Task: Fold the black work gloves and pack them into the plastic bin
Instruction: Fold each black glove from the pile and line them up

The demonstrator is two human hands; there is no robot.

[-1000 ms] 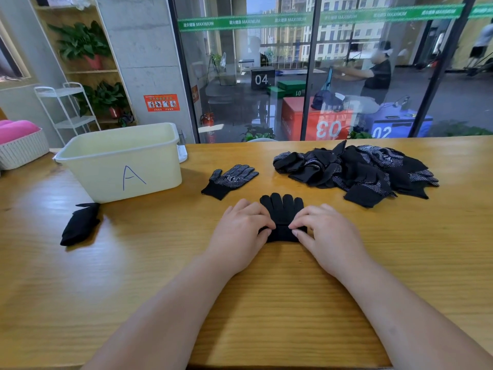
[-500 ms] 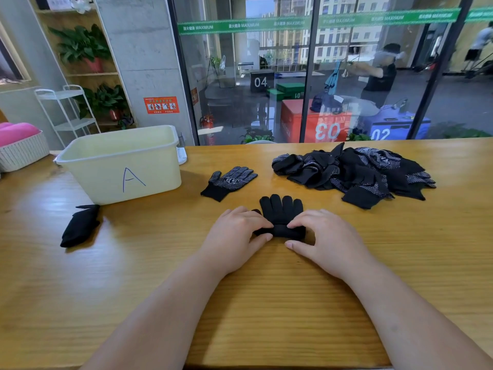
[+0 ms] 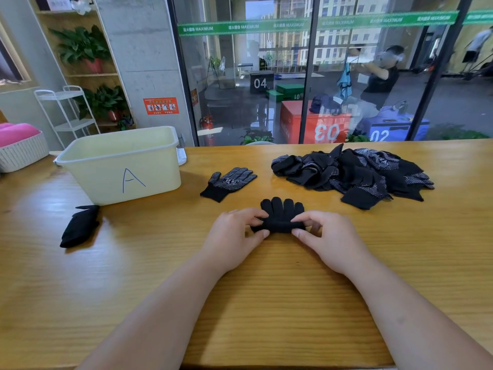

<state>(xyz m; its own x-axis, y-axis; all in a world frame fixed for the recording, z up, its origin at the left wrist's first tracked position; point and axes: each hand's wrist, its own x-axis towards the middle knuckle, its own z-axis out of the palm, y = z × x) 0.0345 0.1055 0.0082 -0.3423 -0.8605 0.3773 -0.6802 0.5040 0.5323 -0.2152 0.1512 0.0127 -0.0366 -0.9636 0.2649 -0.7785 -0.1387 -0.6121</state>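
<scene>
Black glove (image 3: 282, 212) rolled further toward its fingers than before; our left hand (image 3: 234, 241) and right hand (image 3: 328, 239) pinch the roll.

**Bench layout**

Centre front of bench (image 3: 266, 303): rolled glove (image 3: 282, 214), between left grip (image 3: 234, 236) and right grip (image 3: 328, 236), pinched by both. Behind it, to the left: single glove (image 3: 229, 182), flat on the bench. Behind it, to the right: glove pile (image 3: 354, 174). Rear left: bin (image 3: 106, 180), well apart from the pile. Before the bin's left corner: folded glove (image 3: 80, 227), near but not touching. Far left, behind: basket (image 3: 22, 153).
</scene>
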